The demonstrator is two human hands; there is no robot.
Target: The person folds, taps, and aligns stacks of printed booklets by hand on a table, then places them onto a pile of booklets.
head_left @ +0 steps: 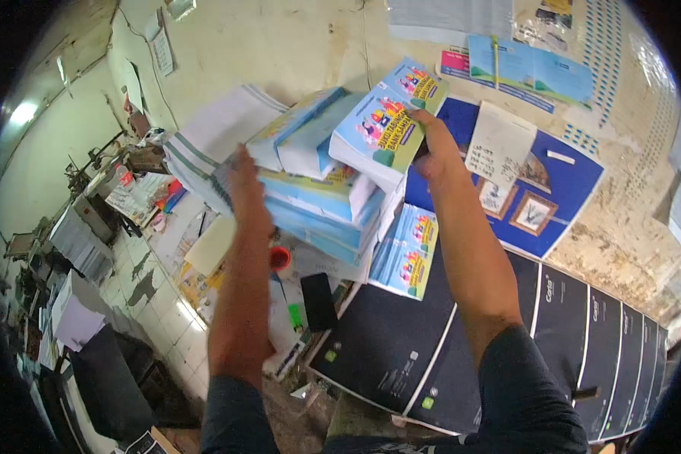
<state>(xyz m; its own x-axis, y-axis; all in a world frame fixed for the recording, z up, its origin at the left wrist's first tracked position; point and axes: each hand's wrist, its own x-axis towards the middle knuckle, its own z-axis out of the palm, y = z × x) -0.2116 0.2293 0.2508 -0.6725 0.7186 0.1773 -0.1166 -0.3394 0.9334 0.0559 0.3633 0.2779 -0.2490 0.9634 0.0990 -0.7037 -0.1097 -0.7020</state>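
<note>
Booklet bundle (374,132) w/ illustrated cover is gripped in R hand (433,147), held at approx. 9 o'clock from it. Bigger booklet pile (318,216) is seen at approx. 3 o'clock from L hand (246,189), which is blurred; open or closed can't be told. Loose bundle (414,250) is seen at R hand's 6 o'clock.
</note>
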